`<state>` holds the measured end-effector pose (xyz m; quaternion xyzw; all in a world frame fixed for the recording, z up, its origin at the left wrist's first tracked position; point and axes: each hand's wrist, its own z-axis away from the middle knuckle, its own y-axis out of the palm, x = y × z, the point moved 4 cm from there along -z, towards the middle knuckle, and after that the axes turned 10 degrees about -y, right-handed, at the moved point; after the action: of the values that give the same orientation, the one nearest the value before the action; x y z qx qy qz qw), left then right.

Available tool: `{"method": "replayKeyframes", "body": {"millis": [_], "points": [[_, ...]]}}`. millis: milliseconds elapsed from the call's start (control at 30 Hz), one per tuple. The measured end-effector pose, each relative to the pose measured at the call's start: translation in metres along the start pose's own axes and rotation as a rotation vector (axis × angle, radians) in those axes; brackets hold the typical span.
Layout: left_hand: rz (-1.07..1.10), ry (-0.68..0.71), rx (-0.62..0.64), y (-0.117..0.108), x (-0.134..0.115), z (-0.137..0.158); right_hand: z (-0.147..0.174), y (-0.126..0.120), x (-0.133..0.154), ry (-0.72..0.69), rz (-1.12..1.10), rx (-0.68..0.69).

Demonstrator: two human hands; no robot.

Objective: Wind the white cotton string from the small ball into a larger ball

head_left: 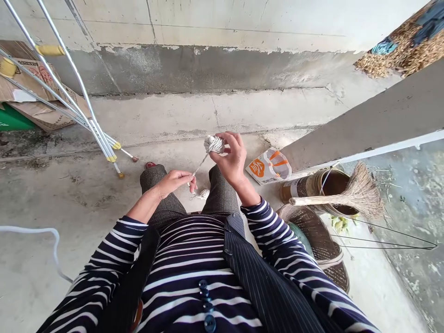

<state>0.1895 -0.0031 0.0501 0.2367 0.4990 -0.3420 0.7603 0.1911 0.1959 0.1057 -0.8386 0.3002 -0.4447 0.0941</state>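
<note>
My right hand [230,155] holds a ball of white string with dark flecks [214,144], fingers curled round its right side. A taut strand of string [202,163] runs from the ball down to my left hand [176,181], which pinches it between thumb and fingers. Below my left hand, more white string [204,194] lies bunched between my knees, partly hidden by my right leg. Both hands are in front of my lap, the right one higher and farther out.
Metal crutches [93,125] lean at the left before cardboard boxes [45,104]. To the right stand a paper bag [265,169], a bucket [314,182] with a straw broom [360,192] across it, and a woven basket [321,233]. A white cable [54,240] lies at the left.
</note>
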Motion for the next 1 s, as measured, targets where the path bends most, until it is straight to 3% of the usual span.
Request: {"method": "replayKeyframes", "body": {"millis": [100,233,400,533,633,767,1000], "points": [[0.027,0.039,0.038,-0.001,-0.014,0.002,-0.015,-0.003,0.011,-0.083,0.071,0.059],[0.039,0.099,0.073,-0.009,-0.039,0.006,-0.027,0.01,0.018,-0.182,0.239,0.311],[-0.139,0.045,0.024,-0.024,-0.057,0.008,-0.018,0.032,0.017,-0.278,0.453,0.703],[-0.224,0.042,-0.077,-0.032,-0.066,0.008,-0.003,0.037,0.013,-0.272,0.429,0.868],[-0.281,0.074,-0.179,-0.04,-0.071,0.003,0.006,0.038,0.014,-0.226,0.273,0.884],[-0.355,0.136,-0.249,-0.049,-0.068,-0.008,0.012,0.037,0.014,-0.061,0.016,0.802],[-0.114,0.11,-0.209,-0.052,-0.034,-0.022,0.027,0.032,0.011,0.178,-0.392,0.662]]}}
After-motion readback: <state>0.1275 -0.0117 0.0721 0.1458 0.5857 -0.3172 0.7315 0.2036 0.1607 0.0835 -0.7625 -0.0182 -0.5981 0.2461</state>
